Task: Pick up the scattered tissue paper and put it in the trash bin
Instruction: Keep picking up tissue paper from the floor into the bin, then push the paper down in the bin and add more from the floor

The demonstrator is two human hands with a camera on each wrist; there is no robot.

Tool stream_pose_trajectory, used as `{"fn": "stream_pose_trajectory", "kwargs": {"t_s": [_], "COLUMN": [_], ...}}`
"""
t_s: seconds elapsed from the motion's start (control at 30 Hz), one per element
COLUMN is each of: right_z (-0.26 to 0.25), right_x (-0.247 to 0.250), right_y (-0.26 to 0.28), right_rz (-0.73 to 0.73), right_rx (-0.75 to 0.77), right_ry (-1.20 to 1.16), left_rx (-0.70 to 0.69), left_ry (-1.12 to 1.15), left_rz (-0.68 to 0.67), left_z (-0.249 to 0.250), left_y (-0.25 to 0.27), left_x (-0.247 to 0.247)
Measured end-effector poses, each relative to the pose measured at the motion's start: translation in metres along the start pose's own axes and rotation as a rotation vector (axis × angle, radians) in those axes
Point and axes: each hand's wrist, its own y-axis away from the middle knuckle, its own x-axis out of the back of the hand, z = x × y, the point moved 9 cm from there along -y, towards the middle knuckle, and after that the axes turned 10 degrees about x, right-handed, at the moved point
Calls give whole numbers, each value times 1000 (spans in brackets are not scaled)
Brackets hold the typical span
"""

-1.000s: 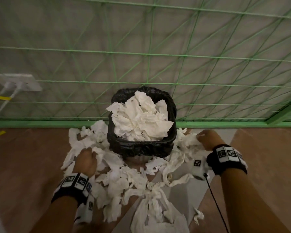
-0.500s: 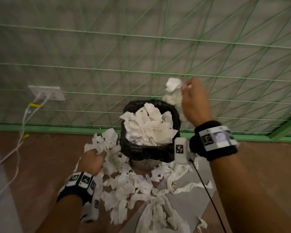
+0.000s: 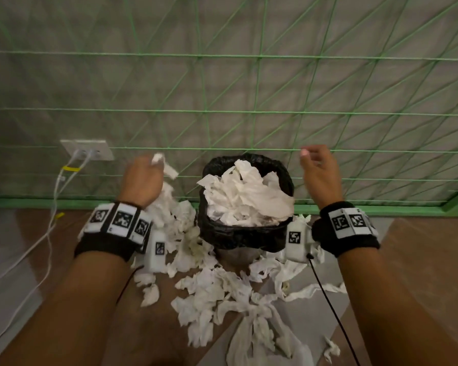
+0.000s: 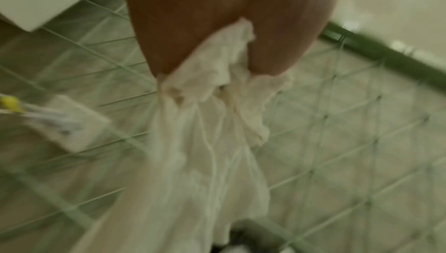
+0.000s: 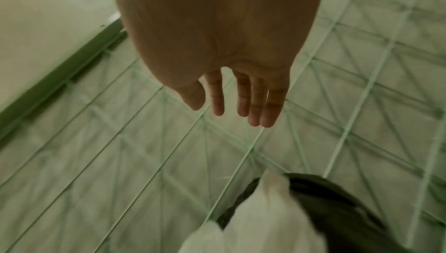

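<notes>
A small bin with a black liner (image 3: pixel 246 235) stands against the wall, heaped over its rim with crumpled white tissue (image 3: pixel 245 196). More scattered tissue (image 3: pixel 217 289) covers the floor in front and to its left. My left hand (image 3: pixel 143 178) is raised left of the bin and grips a bunch of tissue (image 4: pixel 217 120) that hangs down from the fingers. My right hand (image 3: pixel 316 170) hovers right of the bin with fingers (image 5: pixel 241 97) straight and nothing in them. The bin (image 5: pixel 337 209) shows below it in the right wrist view.
A green mesh (image 3: pixel 275 101) covers the wall behind the bin, with a green baseboard (image 3: pixel 64 203) at floor level. A white wall socket (image 3: pixel 86 149) with white cables (image 3: pixel 48 233) sits at left. Thin black wrist cables (image 3: pixel 328 307) hang over the tissue.
My right hand let its tissue go over the bin and moved off to the right, now empty. My left hand rose from the floor pile with a bunch of tissue.
</notes>
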Motion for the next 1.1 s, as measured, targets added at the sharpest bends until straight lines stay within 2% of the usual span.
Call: {"fn": "stream_pose_trajectory", "kwargs": {"t_s": [0.07,0.13,0.23,0.3,0.33,0.4,0.5,0.57,0.63,0.73,0.83,0.93,1.03,1.1], "right_z": [33,76,143,186,209,247,261,257,262,276,274,266,259,254], "right_x": [24,41,58,67,70,75,80,84,82,72,45,1,-33,-48], "right_y": [3,12,32,52,63,88,121,136,147,147,128,107,98,101], "right_rz": [126,201,232,220,196,138,82,82,64,2,-91,-257,-399,-512], "right_rx": [-130,-274,-464,-588,-647,-735,-840,-886,-919,-856,-707,-561,-467,-405], "right_ry": [-25,-35,-22,30,64,147,284,373,400,410,408,366,457,623], "left_rx": [-71,-168,-325,-388,-415,-394,-298,-325,-382,-362,-319,-369,-338,-242], "left_ry": [192,474,992,1111,1086,862,135,-346,-702,-942,-982,-780,-352,91], "left_rz": [-42,-142,-350,-418,-449,-472,-448,-475,-520,-549,-539,-476,-414,-313], "left_z": [51,109,171,185,187,172,115,77,49,31,28,40,56,52], "left_y": [7,19,34,43,48,49,45,51,61,62,55,48,34,8], "left_x": [10,19,30,25,14,-26,-106,-151,-179,-197,-202,-188,-152,-120]}}
